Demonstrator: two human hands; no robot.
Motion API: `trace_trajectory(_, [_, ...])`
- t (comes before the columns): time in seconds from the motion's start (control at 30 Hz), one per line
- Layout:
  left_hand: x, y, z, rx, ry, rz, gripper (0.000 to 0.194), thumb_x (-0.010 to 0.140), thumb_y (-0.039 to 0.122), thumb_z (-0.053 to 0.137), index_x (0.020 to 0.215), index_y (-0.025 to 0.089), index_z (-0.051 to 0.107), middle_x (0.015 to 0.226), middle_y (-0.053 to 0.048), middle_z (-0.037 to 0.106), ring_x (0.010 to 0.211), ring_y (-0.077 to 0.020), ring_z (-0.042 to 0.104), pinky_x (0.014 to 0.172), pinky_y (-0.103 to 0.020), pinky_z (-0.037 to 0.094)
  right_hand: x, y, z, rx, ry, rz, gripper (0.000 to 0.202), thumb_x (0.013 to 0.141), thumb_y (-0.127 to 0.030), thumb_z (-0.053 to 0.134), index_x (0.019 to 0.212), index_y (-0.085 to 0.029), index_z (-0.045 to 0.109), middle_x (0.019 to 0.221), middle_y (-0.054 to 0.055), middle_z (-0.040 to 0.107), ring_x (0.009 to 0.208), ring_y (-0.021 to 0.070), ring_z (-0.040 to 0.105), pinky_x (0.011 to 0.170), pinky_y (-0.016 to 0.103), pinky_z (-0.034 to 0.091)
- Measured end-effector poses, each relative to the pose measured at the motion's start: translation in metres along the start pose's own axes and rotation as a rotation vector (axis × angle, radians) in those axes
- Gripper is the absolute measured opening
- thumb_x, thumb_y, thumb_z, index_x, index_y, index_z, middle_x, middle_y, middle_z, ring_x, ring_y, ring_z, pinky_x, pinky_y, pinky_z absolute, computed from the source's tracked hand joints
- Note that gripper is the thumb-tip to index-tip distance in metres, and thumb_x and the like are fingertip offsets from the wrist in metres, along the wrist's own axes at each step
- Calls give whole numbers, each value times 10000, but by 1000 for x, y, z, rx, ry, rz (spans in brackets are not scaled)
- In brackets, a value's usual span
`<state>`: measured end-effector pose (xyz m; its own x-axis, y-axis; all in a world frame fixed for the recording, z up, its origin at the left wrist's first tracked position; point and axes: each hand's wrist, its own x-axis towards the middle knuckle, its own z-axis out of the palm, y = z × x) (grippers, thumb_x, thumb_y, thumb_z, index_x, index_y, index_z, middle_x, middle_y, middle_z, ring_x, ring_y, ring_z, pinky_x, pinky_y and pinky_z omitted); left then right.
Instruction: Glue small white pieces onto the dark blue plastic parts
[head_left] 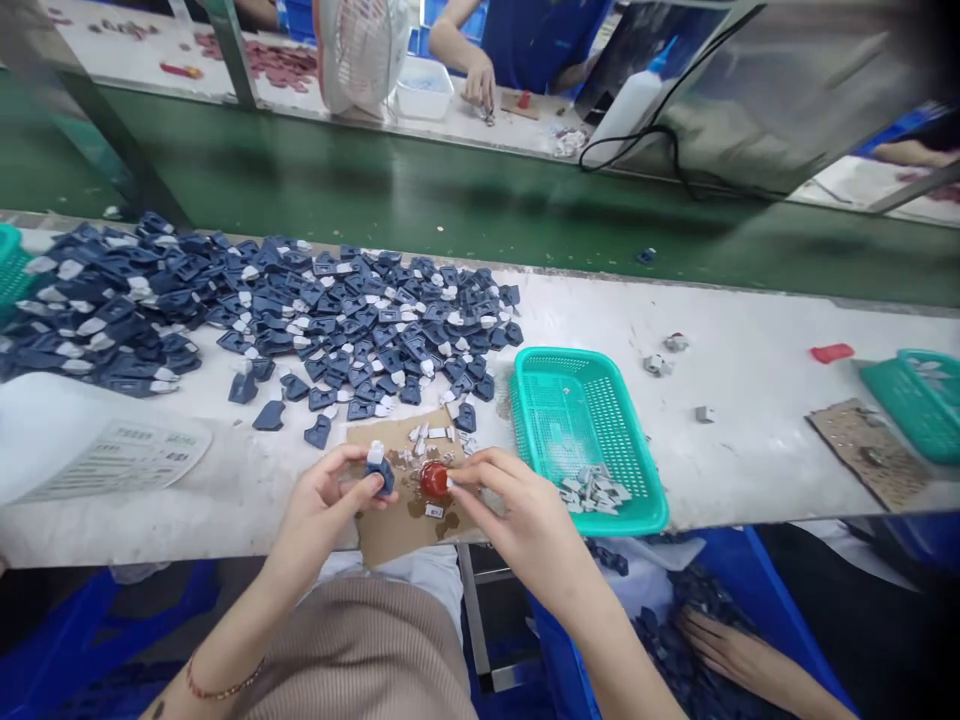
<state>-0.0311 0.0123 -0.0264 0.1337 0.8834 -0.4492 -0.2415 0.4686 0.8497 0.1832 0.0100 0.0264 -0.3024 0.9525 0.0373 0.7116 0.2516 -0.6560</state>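
In the head view, the left hand [334,497] grips an angular navy plastic part with a white tip [381,478] above a stained brown cardboard sheet [397,535]; the right hand [517,497] pinches a tiny white piece [450,483], mostly hidden by fingertips, beside a glossy round red cup [433,480]. A smooth white plastic container [52,425] is cut off at left.

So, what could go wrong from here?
The small pale piece pinched in the right hand might slip, perhaps into the red cup right beside it. A bump could also tip that cup over the loose pale pieces near it on the stained cardboard. And the dark blue part in the left hand might drop if its grip loosens.
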Motion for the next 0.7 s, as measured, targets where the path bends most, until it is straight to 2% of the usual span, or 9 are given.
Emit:
trace_trajectory(0.1, [-4, -5, -4, -22, -53, 7, 264, 748, 363, 746, 935, 238, 607, 958, -6, 699, 762, -168, 720, 700, -268, 597, 4, -3, 10, -117, -34, 5, 149, 939, -163, 515, 881, -168, 652, 867, 72, 628, 845, 198, 619, 737, 316, 519])
trace_trajectory(0.23, [-6, -6, -7, -52, -96, -7, 262, 718, 334, 766, 914, 241, 618, 924, -4, 718, 764, -157, 706, 671, -242, 581, 6, -7, 14, -230, -59, 31, 159, 937, -148, 518, 869, -161, 662, 861, 75, 626, 833, 206, 613, 733, 323, 514])
trace_trajectory(0.37, [-7, -7, -7, -112, -139, 11, 253, 713, 308, 767, 912, 233, 631, 938, -17, 733, 780, -154, 691, 648, -227, 568, 8, -12, 14, -235, -76, 45, 178, 937, -136, 523, 819, -160, 654, 849, 67, 626, 811, 194, 618, 726, 305, 507])
trace_trajectory(0.53, [-6, -10, -7, -168, -192, 70, 185, 778, 276, 727, 921, 195, 643, 971, -31, 731, 863, -152, 696, 773, -238, 563, 10, -14, 17, -269, -47, 55, 186, 930, -128, 527, 782, -166, 632, 842, 71, 625, 792, 200, 616, 701, 305, 502])
trace_trajectory(0.7, [-6, -14, -8, -209, -192, 84, 174, 780, 244, 736, 900, 169, 635, 955, -34, 733, 846, -138, 699, 749, -209, 557, 7, -15, 20, -286, -12, 28, 185, 934, -136, 528, 785, -166, 633, 846, 77, 628, 801, 205, 620, 719, 309, 503])
